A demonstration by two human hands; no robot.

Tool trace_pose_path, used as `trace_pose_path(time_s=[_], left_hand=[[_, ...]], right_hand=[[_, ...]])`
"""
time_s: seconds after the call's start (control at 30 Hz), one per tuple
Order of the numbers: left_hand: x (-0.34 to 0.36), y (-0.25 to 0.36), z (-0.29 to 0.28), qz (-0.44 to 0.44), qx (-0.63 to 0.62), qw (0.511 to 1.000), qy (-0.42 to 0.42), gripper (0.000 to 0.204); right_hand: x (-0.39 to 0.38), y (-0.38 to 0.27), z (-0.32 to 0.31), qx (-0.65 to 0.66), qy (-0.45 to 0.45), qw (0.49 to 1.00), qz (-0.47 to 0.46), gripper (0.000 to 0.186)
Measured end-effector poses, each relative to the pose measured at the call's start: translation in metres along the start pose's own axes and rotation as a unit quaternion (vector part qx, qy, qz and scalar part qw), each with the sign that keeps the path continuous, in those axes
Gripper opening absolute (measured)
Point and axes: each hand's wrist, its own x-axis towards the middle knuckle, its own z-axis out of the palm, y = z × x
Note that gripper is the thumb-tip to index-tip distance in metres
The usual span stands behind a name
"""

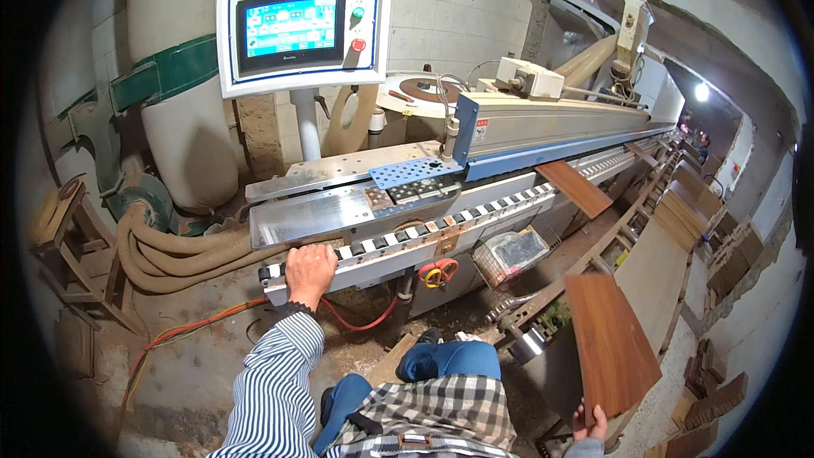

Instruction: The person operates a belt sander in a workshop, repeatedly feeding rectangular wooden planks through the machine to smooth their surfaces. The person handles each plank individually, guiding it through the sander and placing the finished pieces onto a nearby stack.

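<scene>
My left hand rests on the near end of a roller rail, its fingers curled over the rail. The rail runs along the front of a long edge banding machine. At the lower right, my right hand grips the bottom edge of a reddish-brown wood panel, which is tilted up; part of the fingers is behind it. Farther along, a second brown panel sticks out from the machine over the rail.
A control screen in a white frame stands at the back left. Thick ribbed hoses lie beside the machine. A wire basket hangs below the rail. Stacked boards stand on the right. A red hose crosses the floor.
</scene>
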Motion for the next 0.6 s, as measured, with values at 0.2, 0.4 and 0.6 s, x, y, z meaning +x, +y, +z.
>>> trace_pose_path(time_s=[0.2, 0.4, 0.6], left_hand=[[-0.001, -0.003, -0.005, 0.001, 0.015, 1.000, -0.008, 0.024], [0.001, 0.003, -0.002, 0.014, 0.017, 1.000, -0.006, 0.025], [-0.001, -0.003, -0.004, 0.012, 0.021, 0.999, 0.022, 0.024]], right_hand=[[0.020, 0.042, 0.164, 0.038, -0.161, 0.984, 0.058, 0.046], [0.002, 0.089, 0.307, -0.044, -0.262, 0.957, 0.113, 0.045], [-0.031, 0.138, 0.389, -0.151, -0.440, 0.849, 0.250, 0.045]])
